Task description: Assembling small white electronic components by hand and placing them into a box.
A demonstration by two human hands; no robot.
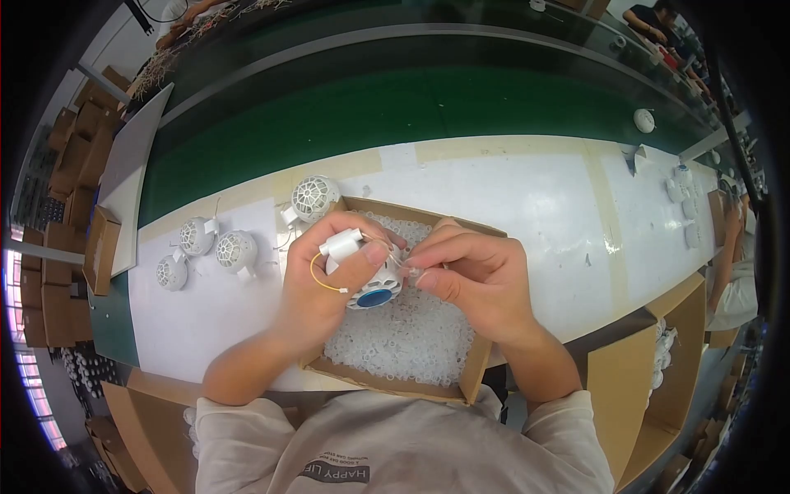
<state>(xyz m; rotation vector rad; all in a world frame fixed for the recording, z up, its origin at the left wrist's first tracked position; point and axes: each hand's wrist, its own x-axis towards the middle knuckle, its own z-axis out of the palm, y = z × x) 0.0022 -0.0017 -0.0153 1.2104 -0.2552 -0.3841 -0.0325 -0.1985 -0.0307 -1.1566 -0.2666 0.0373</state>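
Observation:
Wrapped in my left hand (309, 284) is a white round vented housing (388, 288) with a blue disc (374, 298) on its lower side. A white cylinder (341, 244) sticks out at its top, and a yellow wire (316, 270) loops from it to a small white connector. My right hand (490, 280) pinches a small clear plastic piece (414, 272) where thin wires from the housing meet its fingertips. Both hands hover over a shallow cardboard tray (474, 370) filled with small clear plastic pieces (403, 342).
Several white vented balls (237, 251) lie on the white tabletop (527, 198) to the left; another (315, 198) sits behind the tray. Beyond runs a green conveyor belt (485, 103). Open cardboard boxes (621, 387) flank me. Other people (654, 20) are at the far right.

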